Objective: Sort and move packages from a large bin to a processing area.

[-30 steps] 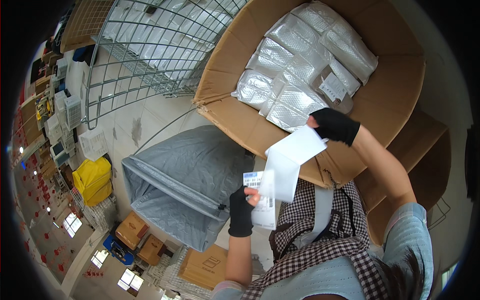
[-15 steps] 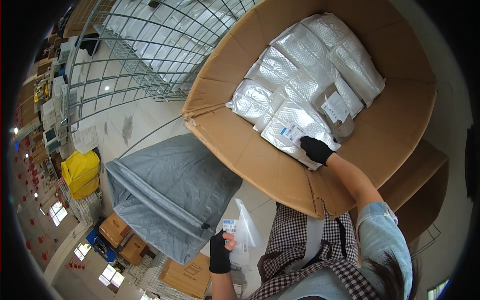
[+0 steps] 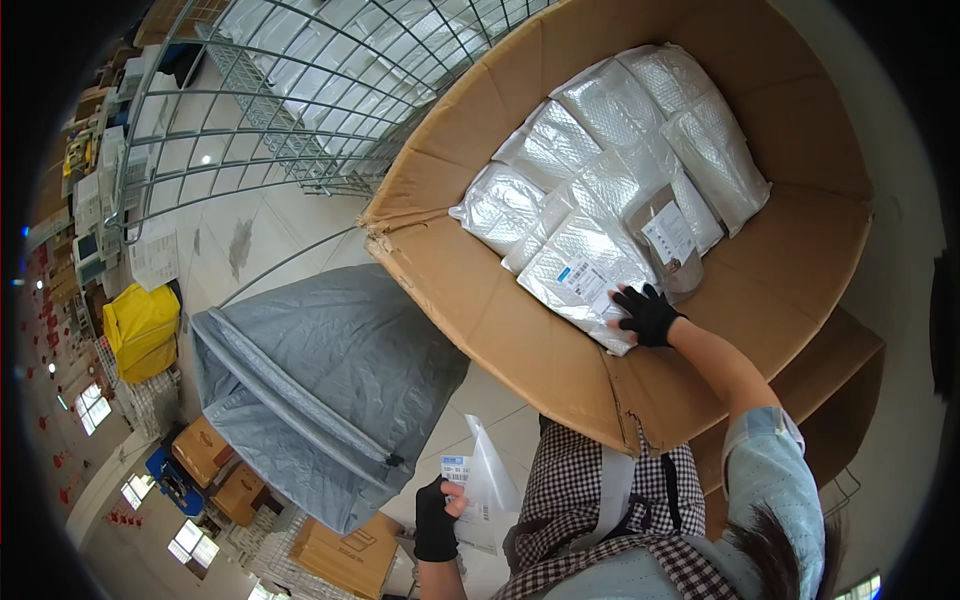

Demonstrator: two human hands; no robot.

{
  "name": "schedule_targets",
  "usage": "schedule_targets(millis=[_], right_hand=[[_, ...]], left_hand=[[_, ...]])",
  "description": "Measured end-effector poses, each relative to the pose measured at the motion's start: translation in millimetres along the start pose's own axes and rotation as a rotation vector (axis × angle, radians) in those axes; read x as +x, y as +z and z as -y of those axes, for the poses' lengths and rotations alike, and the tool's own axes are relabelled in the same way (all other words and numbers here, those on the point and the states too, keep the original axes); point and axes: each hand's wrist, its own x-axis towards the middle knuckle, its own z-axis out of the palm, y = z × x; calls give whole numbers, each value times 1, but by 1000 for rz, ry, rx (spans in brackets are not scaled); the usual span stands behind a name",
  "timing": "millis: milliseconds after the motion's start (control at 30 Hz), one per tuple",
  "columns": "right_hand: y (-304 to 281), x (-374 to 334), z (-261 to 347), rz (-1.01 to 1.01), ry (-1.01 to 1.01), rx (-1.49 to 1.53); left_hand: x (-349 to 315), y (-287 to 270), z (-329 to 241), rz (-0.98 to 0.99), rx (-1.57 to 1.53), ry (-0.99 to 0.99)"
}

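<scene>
My right hand [image 3: 645, 316], in a black fingerless glove, lies with its fingers spread on the near corner of a silver bubble-wrap package [image 3: 555, 262]. A white label with a blue patch [image 3: 583, 279] is on that package, just beyond my fingertips. Other silver bubble packages [image 3: 605, 105] fill the bottom of a large cardboard box [image 3: 520, 345]. Among them lies a brown-grey packet [image 3: 664, 240] bearing its own white label. At lower left, my left hand [image 3: 438, 520], gloved alike, pinches a sheet of shipping labels [image 3: 475, 500]; a translucent strip curls up from its edge.
A grey wire cage [image 3: 250, 150] holding white packages stands at upper left. Below it is a large grey fabric bag [image 3: 330, 370]. Farther left are a yellow bag [image 3: 142, 332], a blue crate [image 3: 174, 482] and brown cartons [image 3: 345, 555]. Another cardboard box [image 3: 810, 400] stands at right.
My right hand has slid off the label toward the package's near right corner, and its fingers have spread. My left hand still grips the label sheet. The whole view has shifted slightly.
</scene>
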Motion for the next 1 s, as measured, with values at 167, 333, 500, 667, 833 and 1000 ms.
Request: schedule_targets(millis=[167, 333, 500, 667, 833, 1000], right_hand=[[9, 0, -37, -453, 578, 125], [-25, 38, -36, -10, 852, 436], [-61, 3, 3, -214, 559, 786], [-163, -84, 57, -405, 586, 1352], [-243, -131, 128, -545, 367, 1589], [-271, -113, 176, -519, 161, 1624]], left_hand=[[2, 5, 0, -33, -75, 7], [-11, 3, 8, -65, 32, 24], [-17, -4, 19, -85, -54, 64], [-17, -13, 18, -43, -5, 106], [-19, -10, 16, -24, 29, 180], [-28, -14, 26, -2, 45, 261]])
